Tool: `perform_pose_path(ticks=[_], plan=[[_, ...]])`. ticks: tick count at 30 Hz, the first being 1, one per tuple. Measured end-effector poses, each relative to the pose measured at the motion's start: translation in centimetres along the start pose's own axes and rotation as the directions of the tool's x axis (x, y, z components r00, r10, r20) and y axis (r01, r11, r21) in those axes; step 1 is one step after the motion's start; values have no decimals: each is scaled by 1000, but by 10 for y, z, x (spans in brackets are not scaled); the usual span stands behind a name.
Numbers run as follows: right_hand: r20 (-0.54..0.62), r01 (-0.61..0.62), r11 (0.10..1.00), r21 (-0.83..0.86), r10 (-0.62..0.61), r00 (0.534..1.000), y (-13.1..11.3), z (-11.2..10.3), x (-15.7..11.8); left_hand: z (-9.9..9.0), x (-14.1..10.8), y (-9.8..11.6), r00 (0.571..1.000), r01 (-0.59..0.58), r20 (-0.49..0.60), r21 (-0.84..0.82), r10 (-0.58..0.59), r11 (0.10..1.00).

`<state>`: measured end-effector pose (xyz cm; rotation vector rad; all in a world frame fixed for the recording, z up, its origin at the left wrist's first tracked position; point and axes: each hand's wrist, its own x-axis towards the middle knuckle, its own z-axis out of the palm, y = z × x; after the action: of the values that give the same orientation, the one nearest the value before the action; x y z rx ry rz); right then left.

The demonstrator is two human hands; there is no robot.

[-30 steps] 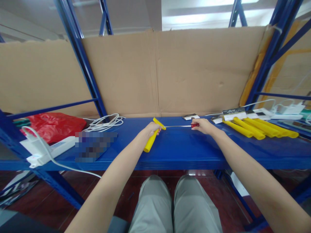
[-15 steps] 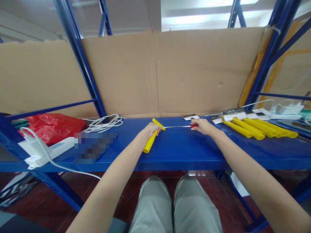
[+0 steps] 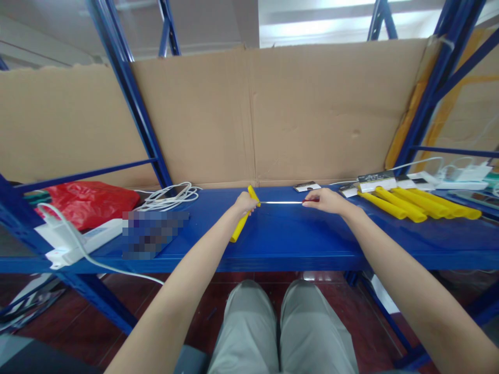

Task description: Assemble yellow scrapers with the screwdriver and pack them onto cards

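Observation:
My left hand (image 3: 245, 202) is closed around a yellow tool (image 3: 239, 228) with a tube-like handle and a short yellow head at its far end. My right hand (image 3: 322, 200) grips the dark red handle of a screwdriver (image 3: 283, 202). The screwdriver's thin metal shaft runs level to the left, and its tip meets the yellow head beside my left fingers. Both hands are just above the blue shelf (image 3: 292, 239). My fingers hide part of the yellow tool and most of the red handle.
Several yellow tubes (image 3: 409, 203) lie at the right beside black-and-white cards (image 3: 376, 181). At the left are a red plastic bag (image 3: 91, 203), a coiled white cable (image 3: 167, 197) and a white power strip (image 3: 97, 236). A cardboard panel (image 3: 253, 114) stands along the back.
The yellow tool has turned in my left hand, its head now pointing more steeply away. My right hand has shifted slightly left and its fingers sit differently on the red handle.

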<state>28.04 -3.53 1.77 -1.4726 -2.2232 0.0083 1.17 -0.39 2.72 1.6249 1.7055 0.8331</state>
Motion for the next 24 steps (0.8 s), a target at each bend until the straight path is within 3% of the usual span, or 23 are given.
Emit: perform_pose_path(ticks=[4, 10, 14, 19, 24], plan=[[55, -56, 995, 82, 52, 997, 3, 4, 0, 1, 4, -1, 999, -30, -27, 144, 34, 989], [35, -91, 965, 247, 84, 996, -7, 0, -4, 0, 10, -3, 998, -57, -12, 328, 65, 943], [129, -175, 913, 369, 136, 982, -12, -5, -5, -1, 14, -8, 998, -58, -14, 281, 64, 958], [143, -120, 901, 416, 65, 988, -10, -4, -3, -2, 16, -8, 999, -39, -8, 202, 41, 979], [277, -336, 863, 376, 242, 930, -12, -3, -8, -3, 14, -6, 999, -30, -16, 209, 34, 978]])
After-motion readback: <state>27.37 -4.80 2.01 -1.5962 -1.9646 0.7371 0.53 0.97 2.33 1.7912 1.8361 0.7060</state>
